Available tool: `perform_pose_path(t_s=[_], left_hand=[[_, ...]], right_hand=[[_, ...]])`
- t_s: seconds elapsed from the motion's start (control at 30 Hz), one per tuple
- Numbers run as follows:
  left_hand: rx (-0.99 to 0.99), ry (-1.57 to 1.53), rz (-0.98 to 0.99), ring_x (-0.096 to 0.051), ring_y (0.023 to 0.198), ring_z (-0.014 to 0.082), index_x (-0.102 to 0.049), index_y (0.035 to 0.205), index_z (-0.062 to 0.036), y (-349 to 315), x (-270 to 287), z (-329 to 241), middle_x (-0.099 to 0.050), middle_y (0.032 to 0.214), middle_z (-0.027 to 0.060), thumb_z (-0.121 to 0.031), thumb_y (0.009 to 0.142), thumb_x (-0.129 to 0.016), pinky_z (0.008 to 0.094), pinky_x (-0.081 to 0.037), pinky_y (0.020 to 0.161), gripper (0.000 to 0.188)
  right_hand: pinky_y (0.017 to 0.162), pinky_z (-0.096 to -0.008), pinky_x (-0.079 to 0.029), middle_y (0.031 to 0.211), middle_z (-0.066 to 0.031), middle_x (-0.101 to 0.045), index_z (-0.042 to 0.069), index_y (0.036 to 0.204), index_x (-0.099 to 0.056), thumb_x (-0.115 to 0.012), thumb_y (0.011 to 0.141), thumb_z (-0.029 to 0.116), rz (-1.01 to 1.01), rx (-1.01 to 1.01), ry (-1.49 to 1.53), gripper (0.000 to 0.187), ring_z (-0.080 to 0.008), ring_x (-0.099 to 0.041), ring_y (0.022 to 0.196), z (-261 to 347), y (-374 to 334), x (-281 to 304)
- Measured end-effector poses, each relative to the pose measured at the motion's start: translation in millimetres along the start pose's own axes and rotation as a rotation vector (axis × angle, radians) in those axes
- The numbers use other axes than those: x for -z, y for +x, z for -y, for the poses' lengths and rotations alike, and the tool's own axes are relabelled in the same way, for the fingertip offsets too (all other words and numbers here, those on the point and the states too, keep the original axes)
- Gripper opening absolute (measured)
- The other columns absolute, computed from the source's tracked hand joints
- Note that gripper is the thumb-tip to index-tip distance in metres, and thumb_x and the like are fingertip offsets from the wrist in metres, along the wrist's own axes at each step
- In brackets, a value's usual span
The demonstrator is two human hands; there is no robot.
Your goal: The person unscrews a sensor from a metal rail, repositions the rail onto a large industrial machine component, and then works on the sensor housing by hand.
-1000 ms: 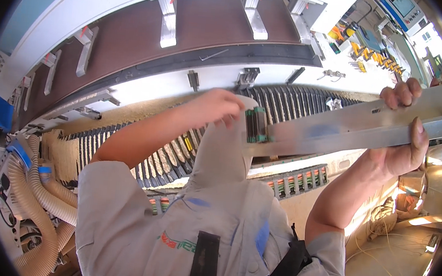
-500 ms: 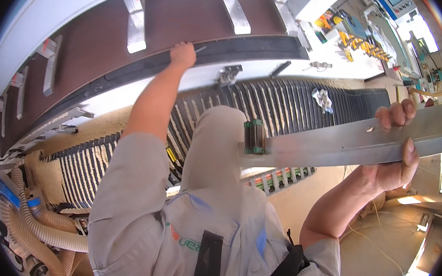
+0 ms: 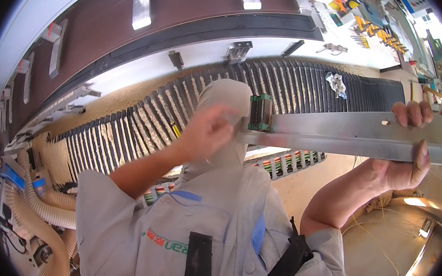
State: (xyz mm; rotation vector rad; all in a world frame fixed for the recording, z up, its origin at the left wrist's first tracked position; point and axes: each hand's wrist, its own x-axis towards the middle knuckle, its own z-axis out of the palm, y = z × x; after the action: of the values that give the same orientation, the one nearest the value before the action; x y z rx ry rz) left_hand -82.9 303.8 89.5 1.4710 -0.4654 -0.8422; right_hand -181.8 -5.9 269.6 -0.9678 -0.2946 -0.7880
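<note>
My right hand (image 3: pixel 409 137) grips the right part of a long flat metal bar (image 3: pixel 332 132), its fingers over the upper edge and the thumb in front. The bar lies almost level before my chest. At its left end sits a green, block-shaped connector (image 3: pixel 260 112) with a dark ribbed face. My left hand (image 3: pixel 211 134) is smeared by motion, just left of that end and apart from it. Its fingers look curled in as if pinching; whatever they hold cannot be made out.
A brown machine bed (image 3: pixel 190 6) with metal brackets (image 3: pixel 142 10) and a dark edge strip (image 3: pixel 214 32) spans the far side. Beneath it runs a ribbed black cover (image 3: pixel 143 123) strewn with pale dust. Beige hoses (image 3: pixel 49 212) stand left; yellow-handled tools (image 3: pixel 372 31) lie back right.
My left hand has come back from the machine's edge strip to near the bar's left end. A small light rod beside it there no longer shows. The bar has turned slightly more level in my right hand.
</note>
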Motion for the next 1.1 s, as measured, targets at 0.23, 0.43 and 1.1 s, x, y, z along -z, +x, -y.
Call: perform_pose_path(t_s=[0.23,0.43,1.1], left_hand=[[-0.030,-0.296,-0.273,-0.056,0.067,0.0070,-0.050,0.132,0.0003,-28,-64,12,-0.062,0.077,0.0033,-0.001,0.101,-0.054,0.0241,-0.045,0.062,0.032],[-0.028,-0.256,-0.272,-0.055,0.064,0.0067,-0.049,0.127,-0.0004,-19,-82,25,-0.060,0.076,0.0030,-0.001,0.102,-0.054,0.0243,-0.045,0.059,0.026],[-0.066,-0.338,-0.319,-0.052,0.063,0.0048,-0.051,0.113,-0.0010,-13,-101,41,-0.062,0.075,0.0034,-0.003,0.102,-0.054,0.0253,-0.042,0.055,0.012]], right_hand=[[0.086,-0.0391,-0.037,0.112,-0.0104,-0.041,0.000,0.138,-0.038,-0.065,0.072,0.000,0.048,0.015,0.058,0.071,-0.0215,-0.043,0.099,4,-10,3],[0.086,-0.0388,-0.038,0.111,-0.0105,-0.041,0.003,0.140,-0.041,-0.064,0.072,0.000,0.057,0.024,0.036,0.072,-0.0216,-0.042,0.098,5,-16,0],[0.085,-0.0392,-0.036,0.110,-0.0105,-0.041,0.003,0.139,-0.042,-0.064,0.071,-0.001,-0.002,0.021,0.047,0.072,-0.0218,-0.041,0.098,4,-14,2]])
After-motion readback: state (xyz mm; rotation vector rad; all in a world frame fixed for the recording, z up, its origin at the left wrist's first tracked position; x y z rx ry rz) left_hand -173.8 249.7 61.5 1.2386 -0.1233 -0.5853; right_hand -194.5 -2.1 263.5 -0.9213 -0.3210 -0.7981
